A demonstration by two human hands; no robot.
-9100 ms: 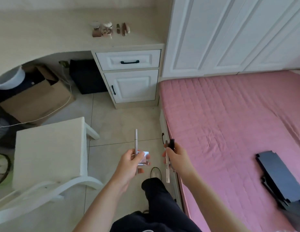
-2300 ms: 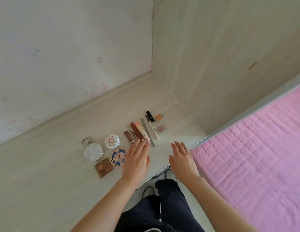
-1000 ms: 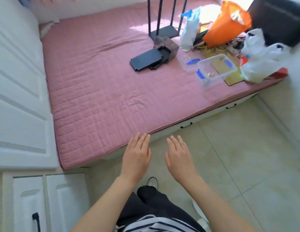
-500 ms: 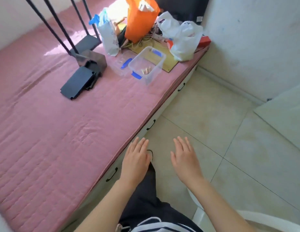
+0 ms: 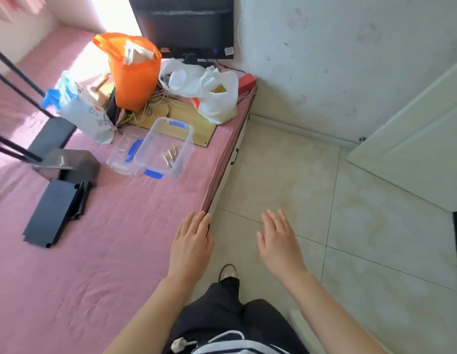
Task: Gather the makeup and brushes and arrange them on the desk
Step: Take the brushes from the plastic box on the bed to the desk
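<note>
Both my hands are empty. L hand [image 5: 190,247] and R hand [image 5: 279,245] are held out flat w/ fingers straight and loosely spread, touching nothing. The L one hangs over the bed [image 5: 107,264] edge, the R one over the floor tiles [image 5: 286,175].

What I'm after is the brushes [image 5: 169,155], up at approx 11 o'clock from my hands and well apart from them. They lie in a clear plastic box [image 5: 185,155] w/ blue clips that sits on the bed near its edge. The desk isn't in view.

I'd say the step now is closing in on that box. To do it well: get right beside it before reaching, steady the near wall w/ my L hand since the box looks light and the quilt is soft, then go in from the top w/ the R. Gather them by the handles, all in one bunch, bristles left alone.

Look of the things: a few short brushes w/ pale tips, lying roughly parallel on the box floor. The exact count is too small to tell. The box is open, w/ its clear lid [image 5: 122,154] flat at its 9 o'clock. An orange bag [image 5: 131,70] sits at 11 o'clock of it and a white bag [image 5: 209,93] at 1 o'clock.
</note>
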